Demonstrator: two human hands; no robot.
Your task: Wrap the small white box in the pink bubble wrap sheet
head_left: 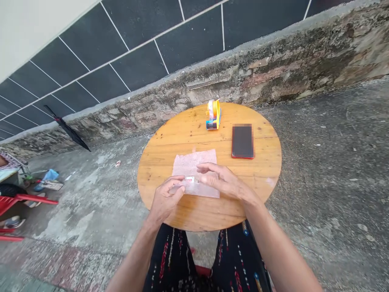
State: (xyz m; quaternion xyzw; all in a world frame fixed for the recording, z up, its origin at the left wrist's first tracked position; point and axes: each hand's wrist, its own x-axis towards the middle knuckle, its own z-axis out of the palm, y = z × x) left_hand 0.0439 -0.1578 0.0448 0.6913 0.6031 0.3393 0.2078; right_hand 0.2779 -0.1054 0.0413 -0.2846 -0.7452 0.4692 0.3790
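Note:
A pale pink, translucent sheet that looks like bubble wrap (194, 160) lies flat on the round wooden table (158, 154). On its middle rests a small white box with a red mark (189, 179). My left hand (167, 196) is at the sheet's left edge, thumb and forefinger apart, with the forefinger's tip right beside the box's left end. Whether it touches the box I cannot tell. To the box's right, my right hand (223, 180) hovers over the sheet, fingers stretched out and slightly blurred, holding nothing.
A yellow and blue tape dispenser (214, 115) stands near the table's far edge. Right of it lies a dark tablet-like device with a red edge (243, 142). Behind runs a stone ledge (200, 89), with a folded black umbrella (71, 132) leaning leftward. Red chairs (27, 198) stand far left.

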